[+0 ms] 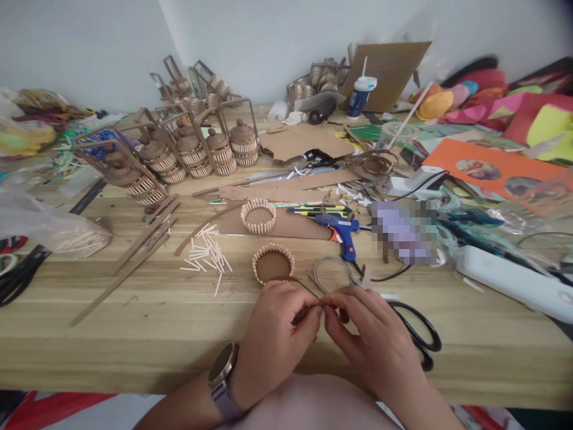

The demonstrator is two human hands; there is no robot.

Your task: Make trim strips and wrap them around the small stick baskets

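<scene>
My left hand (282, 322), with a watch on its wrist, pinches a thin brown strip (293, 280) that looks like cardboard. Fingertips of my right hand (373, 328) close on the strip's end and meet those of the left. Just beyond the hands sits a round brown base ringed with short wooden sticks (274, 264). A second stick ring (258, 216) stands farther back. Loose pale sticks (208, 257) lie to the left. Black-handled scissors (418, 328) rest partly hidden beside my right hand.
A blue glue gun (342, 233) lies right of the rings, near a grey wire loop (333, 275) and a white power strip (514, 280). Several lidded stick containers with handles (192, 149) stand at back left. A blue cup (362, 97) stands by a cardboard box (387, 74).
</scene>
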